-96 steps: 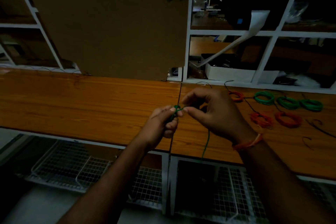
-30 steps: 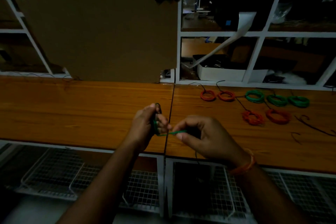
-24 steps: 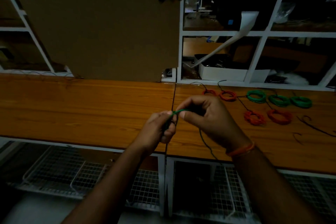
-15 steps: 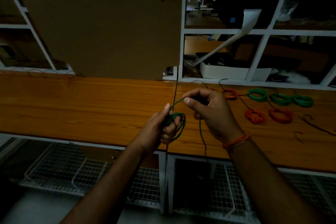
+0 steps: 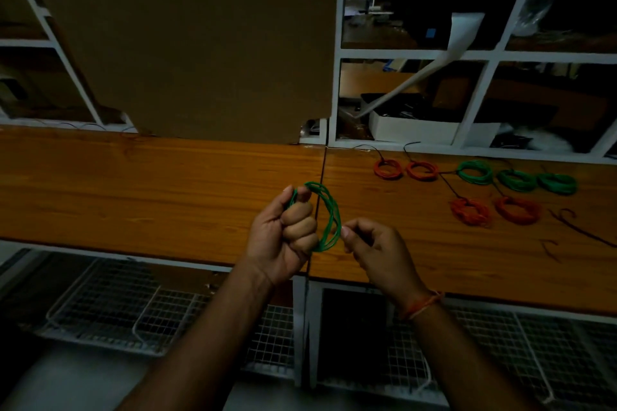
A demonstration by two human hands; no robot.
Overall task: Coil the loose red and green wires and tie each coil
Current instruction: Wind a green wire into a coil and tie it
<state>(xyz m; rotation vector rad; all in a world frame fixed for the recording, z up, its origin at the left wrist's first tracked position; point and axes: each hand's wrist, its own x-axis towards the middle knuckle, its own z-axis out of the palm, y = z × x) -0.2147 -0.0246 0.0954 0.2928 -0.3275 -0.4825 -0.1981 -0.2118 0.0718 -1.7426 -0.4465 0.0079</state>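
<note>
My left hand (image 5: 283, 237) grips a green wire coil (image 5: 329, 213) of several loops, held upright over the front edge of the wooden bench (image 5: 150, 193). My right hand (image 5: 377, 250) sits just right of the coil, its thumb and fingertip pinched together at the coil's lower right side; the thin wire end there is too dark to make out. Finished coils lie at the back right: two red ones (image 5: 405, 170), a row of three green ones (image 5: 516, 179), and two more red ones (image 5: 494, 210) in front of them.
Dark loose wire pieces (image 5: 577, 227) lie at the bench's right side. A large cardboard sheet (image 5: 187, 43) leans on white shelving (image 5: 467, 53) behind the bench. Wire mesh baskets (image 5: 133, 307) hang under the bench.
The green coil has grown to a full ring in my left hand. My right hand came down from above the coil to its lower right side, carrying the wire round.
</note>
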